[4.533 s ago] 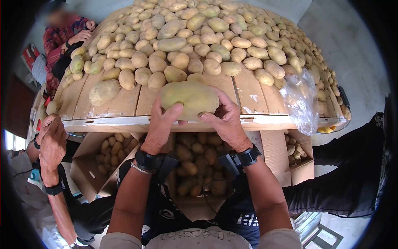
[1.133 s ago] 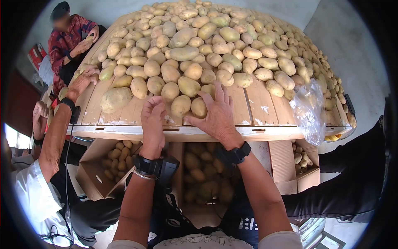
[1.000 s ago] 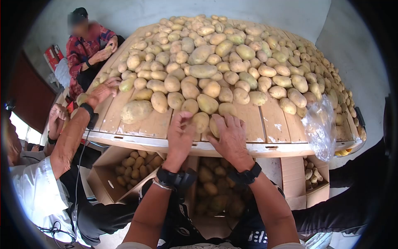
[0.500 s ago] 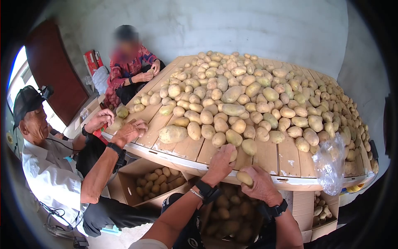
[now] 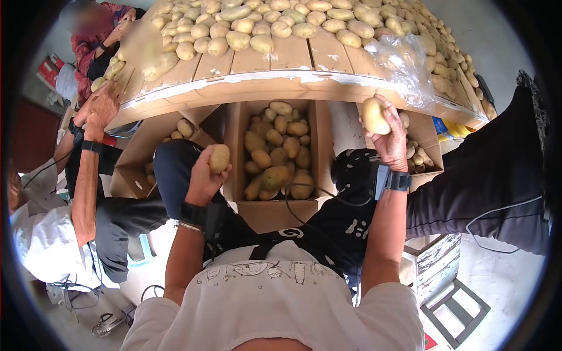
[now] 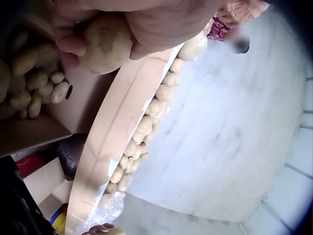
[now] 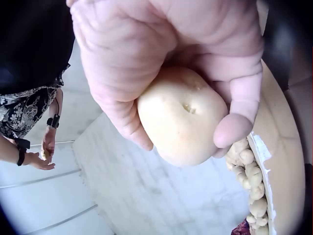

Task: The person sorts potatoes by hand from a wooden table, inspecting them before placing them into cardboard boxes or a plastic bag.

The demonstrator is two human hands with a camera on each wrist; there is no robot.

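My left hand [image 5: 205, 179] grips a potato [image 5: 219, 158] above my left knee, left of the middle box. In the left wrist view, fingers curl round that potato [image 6: 105, 43]. Raised in front of the table edge at the right, my right hand [image 5: 391, 136] holds a pale potato [image 5: 375, 116]. The right wrist view shows this potato [image 7: 182, 116] pinched between thumb and fingers, with a small dent in its skin. Between the two hands, a cardboard box [image 5: 324, 153] stands below the table edge with many potatoes [image 5: 277, 153] in it.
Potatoes cover much of the wooden table [image 5: 291, 54]; a clear plastic bag [image 5: 408, 69] hangs at its edge. Boxes [image 5: 130, 176] stand left and right of the middle one. Another person sits at the left, one more behind. A cable [image 5: 300, 219] crosses near my knees.
Both hands, each with a potato, have moved back from the table edge and apart. The head view has tilted down, showing the middle box fully. Earlier, both hands held one large potato.
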